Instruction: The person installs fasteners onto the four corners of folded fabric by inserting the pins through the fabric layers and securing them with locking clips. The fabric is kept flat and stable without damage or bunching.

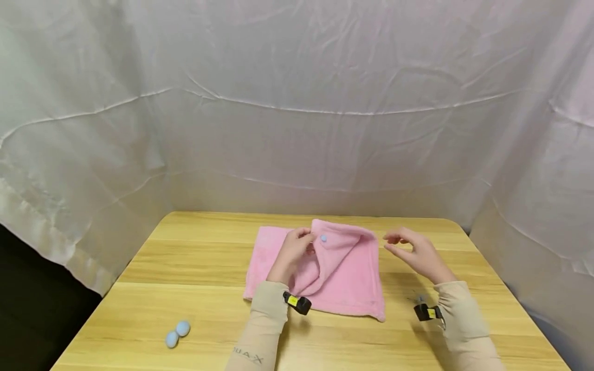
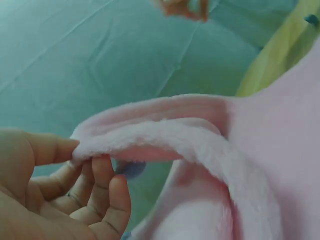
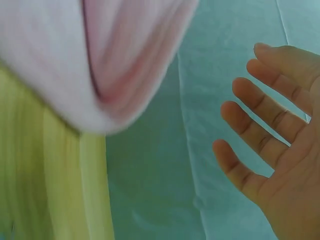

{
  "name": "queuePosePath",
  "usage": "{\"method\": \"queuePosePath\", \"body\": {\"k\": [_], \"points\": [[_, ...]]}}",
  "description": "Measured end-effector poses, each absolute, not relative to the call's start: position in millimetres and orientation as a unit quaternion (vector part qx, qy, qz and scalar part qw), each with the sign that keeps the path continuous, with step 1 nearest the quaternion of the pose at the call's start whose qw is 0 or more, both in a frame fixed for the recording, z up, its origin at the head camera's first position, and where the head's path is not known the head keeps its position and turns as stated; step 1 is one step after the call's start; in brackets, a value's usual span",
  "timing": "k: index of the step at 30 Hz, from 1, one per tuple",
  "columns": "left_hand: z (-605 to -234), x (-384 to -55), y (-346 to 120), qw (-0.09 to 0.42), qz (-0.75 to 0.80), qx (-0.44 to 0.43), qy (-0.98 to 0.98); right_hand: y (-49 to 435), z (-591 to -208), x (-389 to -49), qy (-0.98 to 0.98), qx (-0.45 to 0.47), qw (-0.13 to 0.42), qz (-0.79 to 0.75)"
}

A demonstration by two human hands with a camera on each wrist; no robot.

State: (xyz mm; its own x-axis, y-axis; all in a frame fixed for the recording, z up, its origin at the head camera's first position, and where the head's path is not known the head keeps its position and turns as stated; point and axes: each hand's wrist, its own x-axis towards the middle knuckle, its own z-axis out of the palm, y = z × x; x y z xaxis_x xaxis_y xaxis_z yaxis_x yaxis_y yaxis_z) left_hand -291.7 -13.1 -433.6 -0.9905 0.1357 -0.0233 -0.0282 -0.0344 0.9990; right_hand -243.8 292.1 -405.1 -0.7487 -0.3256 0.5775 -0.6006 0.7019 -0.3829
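My left hand (image 1: 293,250) pinches the raised edge of a pink plush cloth (image 1: 345,288) between thumb and fingertips. A small light-blue ball (image 1: 323,238) shows against the lifted part of the cloth, just beside those fingertips. In the left wrist view, the same hand (image 2: 65,195) holds the fuzzy edge, with a blue ball (image 2: 132,169) just below it. To the right of the cloth, my right hand (image 1: 415,252) is raised with its fingers apart from the fabric. The right wrist view shows that hand (image 3: 280,135) with spread, relaxed fingers and nothing in them.
Two light-blue balls (image 1: 178,334) sit together on the wooden table (image 1: 195,268) at the front left. A small bluish thing (image 1: 420,298) appears beside the right wrist's black camera (image 1: 428,312). Pale curtains (image 1: 325,144) surround the table's back and sides.
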Motion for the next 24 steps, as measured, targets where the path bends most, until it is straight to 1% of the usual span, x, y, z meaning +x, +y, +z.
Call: {"method": "queuePosePath", "body": {"k": [3,6,9,13,15,18,21,24], "points": [[-443.6,-297.8,-23.8,0.071,0.758,-0.001,0.649,306.5,-410.5,-237.4,-0.898,0.253,0.24,0.268],[-452.7,-302.2,-35.2,0.089,0.774,-0.031,0.627,318.5,-419.1,-231.1,-0.909,0.245,0.213,0.26],[-458.0,-304.2,-44.1,0.105,0.772,-0.05,0.625,328.2,-426.7,-225.4,-0.92,0.251,0.155,0.259],[-458.2,-304.5,-49.1,0.11,0.769,-0.056,0.627,341.0,-430.6,-222.7,-0.928,0.268,0.053,0.255],[-455.8,-304.1,-50.0,0.096,0.765,-0.06,0.634,346.1,-431.5,-221.9,-0.932,0.265,0.007,0.249],[-449.8,-302.3,-49.8,0.054,0.743,-0.062,0.665,353.3,-435.5,-220.8,-0.935,0.248,-0.049,0.25],[-442.4,-300.8,-48.8,0.021,0.715,-0.066,0.695,359.2,-443.1,-220.8,-0.93,0.249,-0.085,0.258],[-434.0,-299.3,-47.9,0.001,0.691,-0.05,0.721,360.4,-449.2,-221.5,-0.919,0.259,-0.109,0.275]]}}
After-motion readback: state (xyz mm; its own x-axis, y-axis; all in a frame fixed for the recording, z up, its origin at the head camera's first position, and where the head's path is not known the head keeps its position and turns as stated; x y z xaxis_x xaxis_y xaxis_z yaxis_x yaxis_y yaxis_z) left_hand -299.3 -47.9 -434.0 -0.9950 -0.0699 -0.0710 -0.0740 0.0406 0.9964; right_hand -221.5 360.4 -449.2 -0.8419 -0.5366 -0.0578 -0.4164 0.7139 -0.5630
